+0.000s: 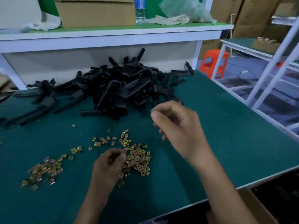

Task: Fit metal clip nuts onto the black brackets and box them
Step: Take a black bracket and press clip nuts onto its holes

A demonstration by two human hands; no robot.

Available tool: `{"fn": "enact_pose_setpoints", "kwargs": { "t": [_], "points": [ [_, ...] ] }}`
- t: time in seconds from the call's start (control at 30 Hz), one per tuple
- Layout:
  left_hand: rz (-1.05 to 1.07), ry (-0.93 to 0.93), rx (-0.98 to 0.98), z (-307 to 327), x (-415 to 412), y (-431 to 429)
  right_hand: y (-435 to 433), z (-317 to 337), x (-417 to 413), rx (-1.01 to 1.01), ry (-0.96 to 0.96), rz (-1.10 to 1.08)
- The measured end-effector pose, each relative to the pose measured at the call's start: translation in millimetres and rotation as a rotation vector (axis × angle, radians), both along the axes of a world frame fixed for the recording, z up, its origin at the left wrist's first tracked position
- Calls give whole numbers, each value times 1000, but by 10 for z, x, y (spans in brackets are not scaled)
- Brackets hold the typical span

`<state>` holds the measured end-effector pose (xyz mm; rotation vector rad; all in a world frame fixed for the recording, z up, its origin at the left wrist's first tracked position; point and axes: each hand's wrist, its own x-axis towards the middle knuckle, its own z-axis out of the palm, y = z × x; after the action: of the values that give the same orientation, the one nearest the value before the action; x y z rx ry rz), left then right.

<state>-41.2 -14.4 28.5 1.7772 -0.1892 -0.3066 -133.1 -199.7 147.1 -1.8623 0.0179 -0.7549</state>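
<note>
Gold clip nuts [139, 159] lie under your curled left hand [110, 164], seemingly picking, grip unclear; right hand [178, 126] half-curled, contents blurred. Next, grab a bracket [113, 88].

Gold clip nuts [139, 159] lie scattered, apparently in two clusters, near heaped black brackets [116, 88].

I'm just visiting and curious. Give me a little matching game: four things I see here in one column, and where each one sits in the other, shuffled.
Things:
1. black brackets
2. gold clip nuts
3. water bottle
4. orange stool

Places:
A. standing on the shelf
B. scattered on the near part of the green table
C. past the table's right edge
D. heaped at the back of the table

Pairs: 1-D, 2-B, 3-A, 4-C.
</note>
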Motion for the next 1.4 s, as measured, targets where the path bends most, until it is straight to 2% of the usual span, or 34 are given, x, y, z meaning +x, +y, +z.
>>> {"fn": "enact_pose_setpoints", "kwargs": {
  "t": [0.1, 0.2, 0.27, 0.33, 0.43, 0.53, 0.6, 0.67, 0.73, 0.8, 0.87, 1.0, 1.1, 1.17, 1.23, 1.4],
  "points": [
    [-14, -56, 75, 2, 65, -9, -620, -482, 852, -202, 480, -316],
    [-37, -115, 159, 16, 106, -10, -1032, -855, 1274, -367, 920, -330],
    [-33, -150, 216, 12, 137, -1, -1072, -1013, 1385, -469, 1040, -273],
    [-15, -174, 257, -7, 167, 23, -996, -1144, 1394, -594, 1023, -270],
    [1, -206, 304, -28, 212, 21, -862, -1196, 1282, -587, 904, -292],
    [-7, -400, 445, -35, 254, -29, -840, -1242, 1219, -520, 748, -357],
    [-59, -528, 603, -46, 273, -79, -878, -1230, 1282, -567, 711, -474],
    [-162, -514, 748, -88, 290, -118, -928, -1198, 1393, -664, 767, -477],
    [-254, -495, 844, -142, 311, -133, -938, -1153, 1477, -691, 911, -319],
    [-268, -506, 844, -169, 339, -120, -910, -1165, 1505, -661, 975, -188],
    [-236, -517, 781, -162, 368, -103, -836, -1187, 1425, -574, 923, -142],
    [-148, -579, 693, -164, 462, -138, -673, -1227, 1188, -520, 736, -164],
    [-78, -636, 720, -147, 603, -232, -629, -1178, 1093, -485, 750, -198],
    [-59, -601, 819, -153, 699, -298, -626, -1137, 1070, -331, 871, -222],
    [-63, -551, 891, -173, 775, -349, -621, -1125, 1020, -98, 908, -187],
    [-63, -552, 806, -221, 867, -324, -694, -1192, 789, 289, 692, -116]
  ]
}}
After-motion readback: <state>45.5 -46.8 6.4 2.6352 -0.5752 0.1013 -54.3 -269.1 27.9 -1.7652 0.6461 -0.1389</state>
